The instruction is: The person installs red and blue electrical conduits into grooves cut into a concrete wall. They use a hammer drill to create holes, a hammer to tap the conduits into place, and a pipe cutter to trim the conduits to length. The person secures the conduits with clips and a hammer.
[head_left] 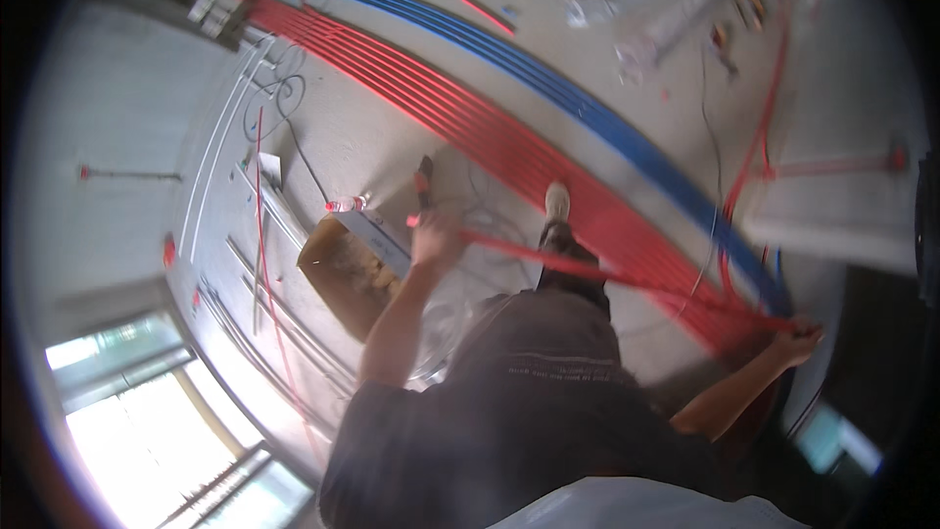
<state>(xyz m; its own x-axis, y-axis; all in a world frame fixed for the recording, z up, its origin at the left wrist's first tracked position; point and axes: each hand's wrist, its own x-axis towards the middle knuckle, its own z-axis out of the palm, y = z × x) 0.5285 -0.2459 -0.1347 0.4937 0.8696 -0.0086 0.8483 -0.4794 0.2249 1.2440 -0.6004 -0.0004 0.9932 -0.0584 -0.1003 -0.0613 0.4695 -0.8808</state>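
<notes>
Concrete floor (362, 147) is stretching below; left hand (440, 238) is gripping a red pipe (534, 254); right hand (798, 337) is apparently clasping it farther along; sharp bending could kink it.

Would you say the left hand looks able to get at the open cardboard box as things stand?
Probably yes, perhaps with bending: nothing visible blocks the left hand from the open cardboard box, though its grip on the red pipe may hinder it.
</notes>
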